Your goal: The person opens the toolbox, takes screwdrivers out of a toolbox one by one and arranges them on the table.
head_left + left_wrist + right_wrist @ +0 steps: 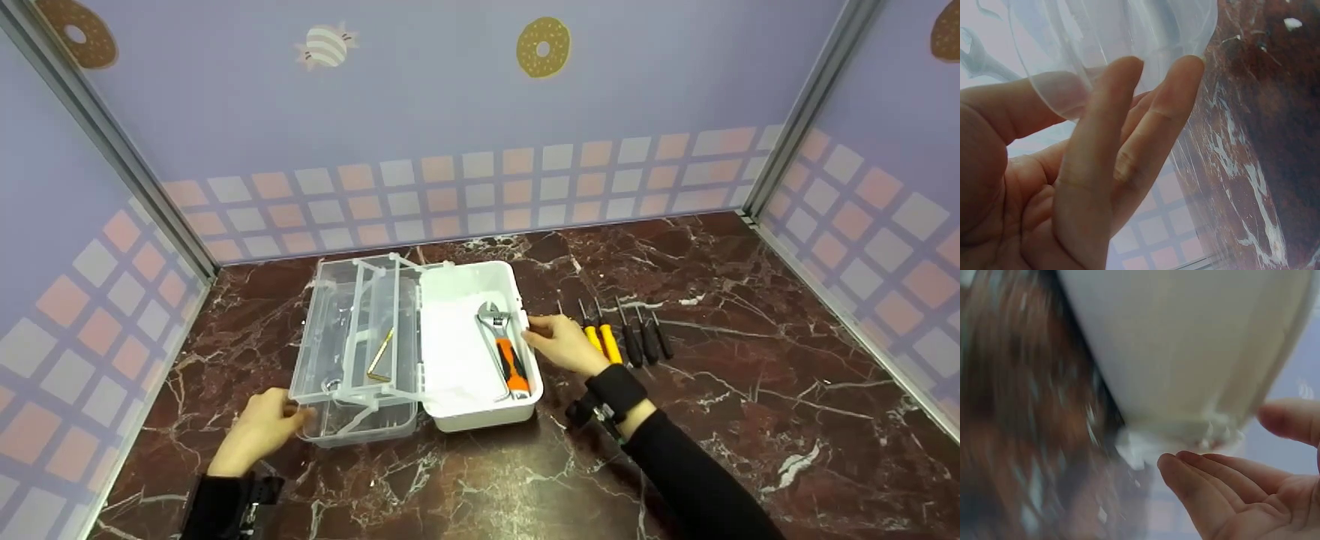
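A toolbox stands open, its white base (461,337) on the right and its clear lid (304,367) folded out to the left with clear trays above it. My left hand (259,431) pinches the lid's near left edge between thumb and fingers (1123,84). At the base's right wall is my right hand (566,343), fingers fairly straight beside the white latch (1174,441) and thumb by the wall. Inside the base lies an adjustable wrench (510,364) with an orange and black handle. A gold hex key (381,356) shows through the clear plastic.
Right of the toolbox, several screwdrivers lie in a row, yellow-handled ones (610,343) beside black-handled ones (647,343). A metal wrench end (330,385) shows in the lid area. Patterned panels (450,112) enclose the dark marbled table (750,360) at the back and sides.
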`<state>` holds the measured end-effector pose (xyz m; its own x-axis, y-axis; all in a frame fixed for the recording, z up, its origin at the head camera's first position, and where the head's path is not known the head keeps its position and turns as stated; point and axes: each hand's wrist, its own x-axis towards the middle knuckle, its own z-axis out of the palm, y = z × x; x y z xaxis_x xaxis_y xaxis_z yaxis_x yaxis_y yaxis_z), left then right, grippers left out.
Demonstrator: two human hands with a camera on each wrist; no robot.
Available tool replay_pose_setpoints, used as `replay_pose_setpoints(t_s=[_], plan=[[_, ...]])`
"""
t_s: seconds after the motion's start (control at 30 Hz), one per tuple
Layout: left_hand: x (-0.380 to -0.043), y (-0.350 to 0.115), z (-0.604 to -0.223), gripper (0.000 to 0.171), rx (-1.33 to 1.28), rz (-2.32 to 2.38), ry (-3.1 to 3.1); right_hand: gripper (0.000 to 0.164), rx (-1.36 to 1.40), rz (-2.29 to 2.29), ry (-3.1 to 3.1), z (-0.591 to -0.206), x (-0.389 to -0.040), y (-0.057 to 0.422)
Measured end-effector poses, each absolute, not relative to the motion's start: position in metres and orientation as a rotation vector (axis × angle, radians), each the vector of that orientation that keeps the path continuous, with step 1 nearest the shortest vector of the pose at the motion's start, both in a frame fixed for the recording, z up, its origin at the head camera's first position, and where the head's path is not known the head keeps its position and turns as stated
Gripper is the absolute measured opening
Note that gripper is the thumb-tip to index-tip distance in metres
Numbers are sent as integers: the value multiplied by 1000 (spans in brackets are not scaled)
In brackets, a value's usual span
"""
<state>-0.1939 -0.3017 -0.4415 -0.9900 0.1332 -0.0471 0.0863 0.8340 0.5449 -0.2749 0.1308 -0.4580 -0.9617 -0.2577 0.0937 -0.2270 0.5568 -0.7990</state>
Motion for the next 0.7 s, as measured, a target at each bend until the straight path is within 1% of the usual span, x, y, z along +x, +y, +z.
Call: replay_pose_setpoints(t_s=[0.13, 0.3, 0.4, 0.53, 0.6, 0.7], plan=[[-194, -302, -442, 18, 166, 877, 2925, 41, -390, -1580, 2579, -463, -275, 129], [-194, -303, -444, 22, 204, 883, 2934, 43, -343, -1723, 2434, -467, -273, 128], [-195, -303, -446, 20, 224, 902, 2958, 43, -361, -1742, 2405, -469, -271, 127], [-196, -302, -445, 12, 148, 936, 2970, 42, -412, -1701, 2471, -471, -270, 126], [-196, -301, -443, 12, 107, 950, 2965, 41, -415, -1680, 2508, -472, -270, 125], [-195, -299, -441, 17, 71, 960, 2982, 40, -427, -1675, 2521, -472, -271, 127]])
